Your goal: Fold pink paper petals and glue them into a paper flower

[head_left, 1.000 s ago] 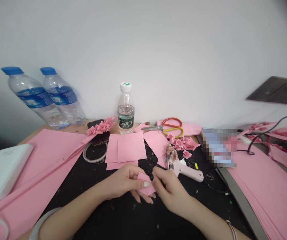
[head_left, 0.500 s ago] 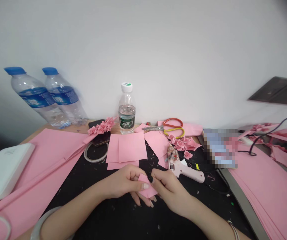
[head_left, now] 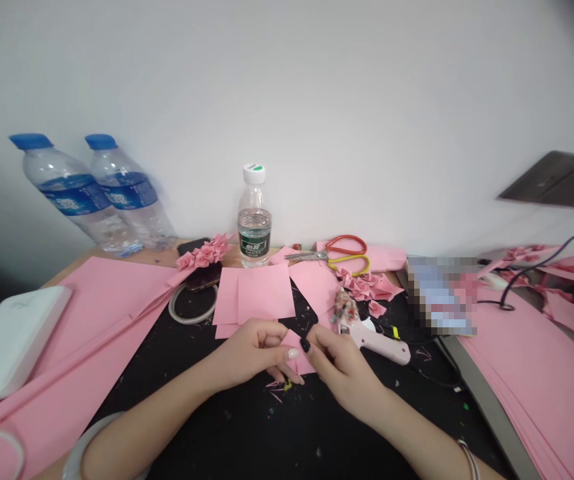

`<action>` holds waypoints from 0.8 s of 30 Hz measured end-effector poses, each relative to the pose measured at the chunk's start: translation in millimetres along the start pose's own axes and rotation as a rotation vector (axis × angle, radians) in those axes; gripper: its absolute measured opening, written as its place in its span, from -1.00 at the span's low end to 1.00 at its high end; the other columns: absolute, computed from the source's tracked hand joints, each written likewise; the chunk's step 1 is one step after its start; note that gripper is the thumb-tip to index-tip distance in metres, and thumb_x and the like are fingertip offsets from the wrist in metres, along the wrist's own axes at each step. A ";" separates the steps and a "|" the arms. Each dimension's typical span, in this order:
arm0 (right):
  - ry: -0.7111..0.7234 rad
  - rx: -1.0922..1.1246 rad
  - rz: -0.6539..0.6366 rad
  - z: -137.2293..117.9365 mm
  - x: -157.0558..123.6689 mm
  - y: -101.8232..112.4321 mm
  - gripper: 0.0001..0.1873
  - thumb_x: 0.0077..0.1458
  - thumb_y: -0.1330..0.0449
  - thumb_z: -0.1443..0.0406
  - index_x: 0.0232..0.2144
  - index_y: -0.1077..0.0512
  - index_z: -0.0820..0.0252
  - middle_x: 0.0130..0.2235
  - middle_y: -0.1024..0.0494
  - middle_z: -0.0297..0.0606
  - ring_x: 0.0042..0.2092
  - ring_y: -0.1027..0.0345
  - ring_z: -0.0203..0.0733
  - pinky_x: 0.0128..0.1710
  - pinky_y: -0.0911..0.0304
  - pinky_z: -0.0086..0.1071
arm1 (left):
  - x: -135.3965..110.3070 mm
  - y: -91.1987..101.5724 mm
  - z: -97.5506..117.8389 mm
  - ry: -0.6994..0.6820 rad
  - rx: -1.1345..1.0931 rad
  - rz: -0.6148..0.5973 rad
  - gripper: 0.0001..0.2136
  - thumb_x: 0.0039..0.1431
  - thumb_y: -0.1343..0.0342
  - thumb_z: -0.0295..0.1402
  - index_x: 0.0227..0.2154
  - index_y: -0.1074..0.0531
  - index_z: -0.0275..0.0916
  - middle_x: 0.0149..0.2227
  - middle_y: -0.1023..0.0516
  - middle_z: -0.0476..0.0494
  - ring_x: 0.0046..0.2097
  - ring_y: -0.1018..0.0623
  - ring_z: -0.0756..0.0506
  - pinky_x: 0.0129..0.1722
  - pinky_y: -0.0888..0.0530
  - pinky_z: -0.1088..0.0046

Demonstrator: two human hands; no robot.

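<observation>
Between my two hands is a small folded piece of pink paper [head_left: 294,341], with a crease running in from its lower edge. My left hand [head_left: 259,352] pinches its left side, the thumb lying on top and fingers behind. On the right side my right hand [head_left: 339,357] grips the paper between thumb and curled fingers; the thumb has a dark nail. Beyond the hands lie square pink sheets [head_left: 265,293], partly overlapping. A pale pink glue gun [head_left: 381,345] rests just past my right hand, its nozzle end crusted with mottled residue.
Scissors [head_left: 347,257] and folded pink paper flowers [head_left: 367,287] lie at the back. A water bottle [head_left: 255,230] stands near the wall; two larger bottles lean at left. A tape roll [head_left: 193,305], white device [head_left: 14,340], phone [head_left: 439,297] and large pink sheets [head_left: 541,373] surround the black mat.
Both hands have risen slightly and moved a little apart, with the paper still between them. My left fingers have drawn in from beneath it, uncovering pink and yellow scraps on the mat.
</observation>
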State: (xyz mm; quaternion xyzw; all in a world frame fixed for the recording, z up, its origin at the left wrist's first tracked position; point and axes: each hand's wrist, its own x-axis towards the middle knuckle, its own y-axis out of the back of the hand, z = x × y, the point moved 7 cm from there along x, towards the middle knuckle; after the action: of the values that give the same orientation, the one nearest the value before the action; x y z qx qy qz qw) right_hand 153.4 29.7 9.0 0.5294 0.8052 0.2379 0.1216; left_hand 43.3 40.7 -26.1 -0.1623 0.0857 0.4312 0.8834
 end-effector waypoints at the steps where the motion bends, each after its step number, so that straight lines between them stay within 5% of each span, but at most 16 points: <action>1: 0.006 -0.005 0.005 -0.1 0.1 0.3 -0.74 0.15 0.04 0.38 -0.58 -0.08 0.16 -0.61 -0.08 -0.50 -0.57 0.04 -0.37 -0.58 0.10 -0.48 | 0.7 0.1 -0.1 -0.007 0.016 0.007 -0.78 0.02 -0.17 -0.25 -0.55 -0.34 -0.30 -0.64 -0.45 0.04 -0.38 -0.62 -0.14 -0.49 -0.46 0.55; 7: -0.026 -0.030 0.103 5.1 -2.0 2.8 -0.80 0.15 0.02 0.36 -0.52 -0.20 0.16 -0.65 -0.27 -0.45 -0.60 -0.12 -0.33 -0.59 -0.01 -0.47 | 1.4 15.2 4.6 -0.151 0.084 0.240 -0.69 -0.02 -0.21 -0.31 -0.19 -0.40 -0.26 -0.29 -0.56 -0.11 -0.31 -0.56 -0.08 -0.35 -0.50 0.45; 11: -0.035 -0.062 0.147 5.7 -2.1 2.3 -0.85 0.12 -0.02 0.36 -0.50 -0.24 0.16 -0.63 -0.36 -0.41 -0.61 -0.20 -0.31 -0.60 -0.05 -0.47 | -1.5 21.7 9.4 -0.222 0.188 0.349 -0.72 0.01 -0.17 -0.33 -0.17 -0.45 -0.25 -0.16 -0.55 -0.15 -0.20 -0.54 -0.11 -0.24 -0.49 0.43; 24: -0.087 0.015 0.110 11.8 -3.2 -6.0 -0.91 0.12 0.00 0.37 -0.44 -0.24 0.16 -0.59 -0.45 -0.36 -0.56 -0.36 -0.25 -0.53 -0.23 -0.45 | -11.3 17.5 22.5 -0.342 0.420 0.419 -0.67 0.02 -0.01 -0.52 -0.13 -0.48 -0.28 -0.10 -0.55 -0.15 -0.16 -0.55 -0.10 -0.15 -0.49 0.45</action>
State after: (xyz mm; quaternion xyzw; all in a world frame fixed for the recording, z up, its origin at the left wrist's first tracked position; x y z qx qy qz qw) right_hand 155.3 27.9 -4.3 0.5834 0.7707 0.2150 0.1393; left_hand 22.8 50.6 -5.6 0.1189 0.0546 0.5970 0.7915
